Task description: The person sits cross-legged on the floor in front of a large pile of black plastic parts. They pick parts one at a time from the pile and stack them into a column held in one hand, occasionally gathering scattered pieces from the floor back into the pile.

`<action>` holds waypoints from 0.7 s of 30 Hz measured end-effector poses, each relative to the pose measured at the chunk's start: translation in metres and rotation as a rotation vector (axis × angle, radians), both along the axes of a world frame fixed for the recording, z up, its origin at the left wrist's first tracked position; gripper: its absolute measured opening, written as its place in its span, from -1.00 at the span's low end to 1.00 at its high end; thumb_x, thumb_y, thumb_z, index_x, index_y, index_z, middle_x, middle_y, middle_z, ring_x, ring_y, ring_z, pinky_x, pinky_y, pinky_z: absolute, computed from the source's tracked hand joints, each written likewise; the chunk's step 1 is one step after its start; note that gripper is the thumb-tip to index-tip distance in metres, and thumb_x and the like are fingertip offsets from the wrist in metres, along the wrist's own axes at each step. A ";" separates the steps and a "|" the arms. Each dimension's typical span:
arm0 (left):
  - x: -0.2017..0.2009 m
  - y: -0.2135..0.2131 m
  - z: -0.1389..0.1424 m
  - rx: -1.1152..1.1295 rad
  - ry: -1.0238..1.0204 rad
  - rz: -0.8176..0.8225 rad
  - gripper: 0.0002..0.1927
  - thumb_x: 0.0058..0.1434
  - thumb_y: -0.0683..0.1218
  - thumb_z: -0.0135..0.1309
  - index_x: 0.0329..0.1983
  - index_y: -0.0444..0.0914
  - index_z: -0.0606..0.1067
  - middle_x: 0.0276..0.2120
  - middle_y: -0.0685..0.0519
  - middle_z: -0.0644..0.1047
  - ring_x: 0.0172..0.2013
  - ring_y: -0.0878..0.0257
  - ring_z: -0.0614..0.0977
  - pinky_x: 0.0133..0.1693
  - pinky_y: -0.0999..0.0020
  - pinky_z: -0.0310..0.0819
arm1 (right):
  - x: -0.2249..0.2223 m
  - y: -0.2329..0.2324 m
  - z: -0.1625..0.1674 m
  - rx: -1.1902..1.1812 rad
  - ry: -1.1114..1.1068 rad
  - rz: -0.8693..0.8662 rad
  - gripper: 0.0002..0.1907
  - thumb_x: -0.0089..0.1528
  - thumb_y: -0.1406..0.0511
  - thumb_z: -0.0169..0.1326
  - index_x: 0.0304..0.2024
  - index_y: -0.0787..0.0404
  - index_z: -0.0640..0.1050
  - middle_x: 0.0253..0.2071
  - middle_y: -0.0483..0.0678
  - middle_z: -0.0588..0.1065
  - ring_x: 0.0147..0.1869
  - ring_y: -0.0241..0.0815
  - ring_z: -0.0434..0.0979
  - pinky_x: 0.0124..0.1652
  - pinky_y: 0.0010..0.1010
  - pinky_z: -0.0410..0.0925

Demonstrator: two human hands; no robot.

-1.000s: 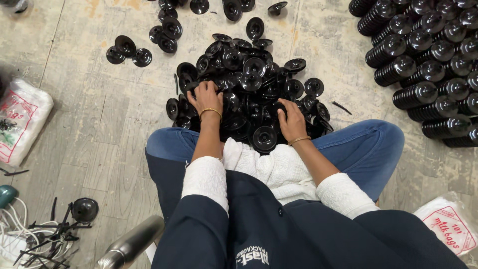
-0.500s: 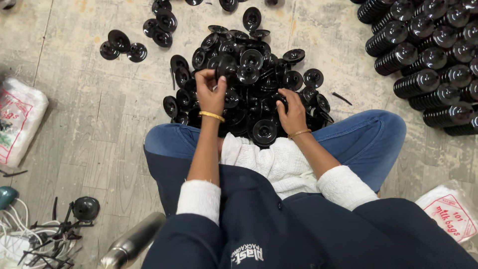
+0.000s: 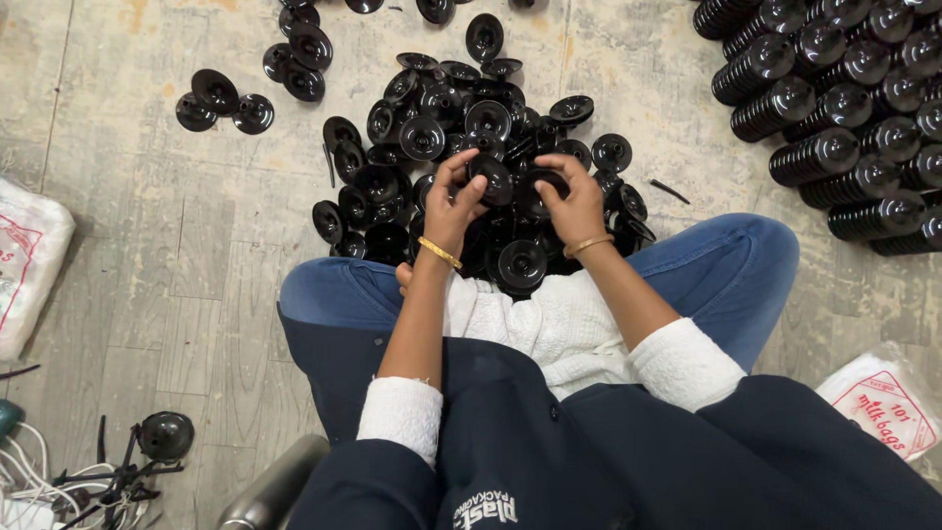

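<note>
Head view: left hand [image 3: 453,204] and right hand [image 3: 572,201] each grip a black disc [image 3: 493,180], faces tilted upward.

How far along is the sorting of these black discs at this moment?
Done: rows of stacked black plastic discs lie at upper right. In hand: the left hand and right hand each hold one disc above the loose pile of black discs. Left: that large pile, plus scattered discs.
</note>
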State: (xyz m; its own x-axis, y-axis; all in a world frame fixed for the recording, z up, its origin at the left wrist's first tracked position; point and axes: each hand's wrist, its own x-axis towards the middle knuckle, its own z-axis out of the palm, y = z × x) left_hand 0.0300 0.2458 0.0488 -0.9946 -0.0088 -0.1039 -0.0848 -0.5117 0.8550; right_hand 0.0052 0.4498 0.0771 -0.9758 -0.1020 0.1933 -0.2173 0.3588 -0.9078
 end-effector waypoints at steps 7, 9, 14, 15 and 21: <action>-0.004 -0.001 -0.009 0.076 0.067 -0.010 -0.45 0.39 -0.09 0.17 0.41 -0.19 0.34 0.10 0.05 0.52 0.08 0.33 0.55 0.10 0.43 0.49 | -0.032 0.004 -0.006 -0.632 -0.461 0.165 -0.74 0.24 0.52 -0.02 -0.09 0.16 0.55 -0.06 -0.08 0.60 0.05 -0.27 0.58 0.10 -0.45 0.43; -0.002 -0.001 -0.010 0.127 0.028 -0.068 -0.42 0.38 -0.09 0.18 0.44 -0.19 0.33 0.10 0.08 0.50 0.07 0.34 0.53 0.08 0.42 0.49 | -0.035 -0.003 -0.016 -0.535 -0.342 0.155 -0.71 0.23 0.57 -0.05 -0.10 0.17 0.51 -0.08 -0.12 0.55 0.06 -0.29 0.54 0.14 -0.48 0.40; 0.003 0.004 -0.003 0.099 -0.069 -0.227 -0.39 0.27 -0.08 0.24 0.38 -0.18 0.36 0.06 0.10 0.49 0.06 0.30 0.54 -0.01 0.30 0.61 | -0.035 -0.036 -0.052 -0.446 -0.217 0.117 -0.84 0.35 0.54 -0.04 -0.22 0.23 0.50 -0.13 -0.13 0.50 -0.02 -0.33 0.47 0.04 -0.53 0.36; 0.004 0.005 -0.001 0.120 -0.055 -0.214 -0.40 0.28 -0.07 0.25 0.38 -0.19 0.37 0.07 0.09 0.48 0.07 0.29 0.54 0.00 0.27 0.63 | -0.034 -0.041 -0.058 -0.468 -0.229 0.092 -0.85 0.36 0.53 -0.05 -0.23 0.23 0.49 -0.15 -0.14 0.47 -0.05 -0.33 0.45 0.02 -0.53 0.36; 0.005 0.005 0.010 0.047 -0.015 -0.153 -0.33 0.21 -0.03 0.28 0.39 -0.11 0.34 0.16 0.10 0.46 0.10 0.26 0.54 -0.01 0.27 0.66 | -0.030 -0.050 -0.075 -0.425 -0.126 0.198 -0.86 0.35 0.50 -0.12 -0.25 0.21 0.43 -0.02 -0.09 0.43 0.10 -0.27 0.41 0.15 -0.47 0.28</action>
State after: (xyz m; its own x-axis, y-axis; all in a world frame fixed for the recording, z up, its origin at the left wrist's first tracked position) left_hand 0.0354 0.2504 0.0587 -0.9822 0.1482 -0.1151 -0.1772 -0.5310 0.8286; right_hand -0.0244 0.4002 0.0020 -0.9642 -0.2256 0.1395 -0.1227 -0.0868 -0.9886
